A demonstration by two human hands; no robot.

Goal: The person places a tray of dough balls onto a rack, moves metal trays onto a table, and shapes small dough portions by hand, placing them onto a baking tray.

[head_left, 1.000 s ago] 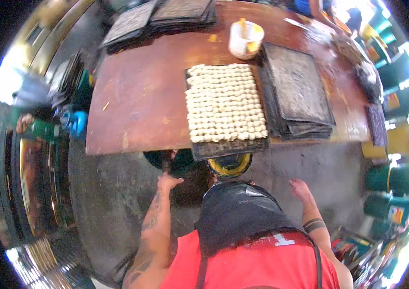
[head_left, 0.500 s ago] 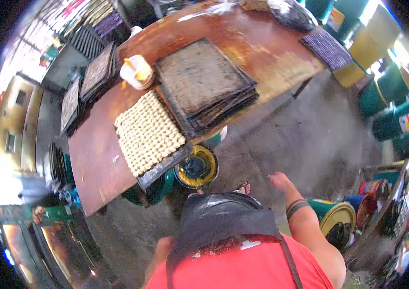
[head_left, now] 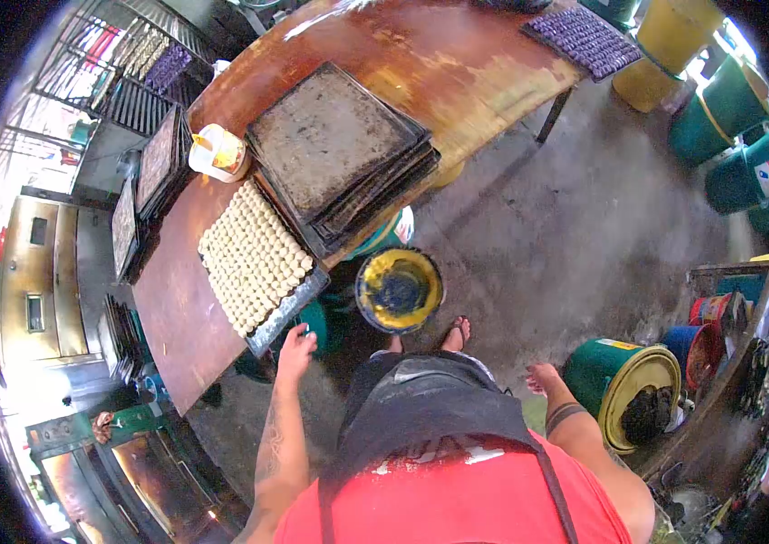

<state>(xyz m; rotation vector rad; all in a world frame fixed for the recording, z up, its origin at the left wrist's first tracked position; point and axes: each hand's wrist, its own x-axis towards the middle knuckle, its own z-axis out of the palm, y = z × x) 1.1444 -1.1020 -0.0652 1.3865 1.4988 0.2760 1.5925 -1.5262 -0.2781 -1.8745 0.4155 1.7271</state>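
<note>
My left hand (head_left: 295, 352) reaches up beside the front corner of a baking tray (head_left: 289, 313), its fingers apart and holding nothing. Rows of small pale dough balls (head_left: 253, 257) cover that tray, which sits on the brown table with its bare end at the table edge. Out to the right hangs my right hand (head_left: 543, 379), empty with loosely spread fingers, next to a green drum lying on its side (head_left: 615, 372). A bucket smeared with yellow (head_left: 400, 290) stands on the floor just in front of my feet.
A stack of dark, empty baking trays (head_left: 339, 145) lies on the table (head_left: 176, 308). Behind the dough is a white tub (head_left: 218, 154) with an orange handle. A tray of purple pieces (head_left: 584, 41) rests at the far right end. Green drums (head_left: 720, 113) line the right side.
My left hand has come up from beside my body toward the tray of dough balls. My right hand has lowered slightly. The view has shifted, bringing the table and bucket nearer.
</note>
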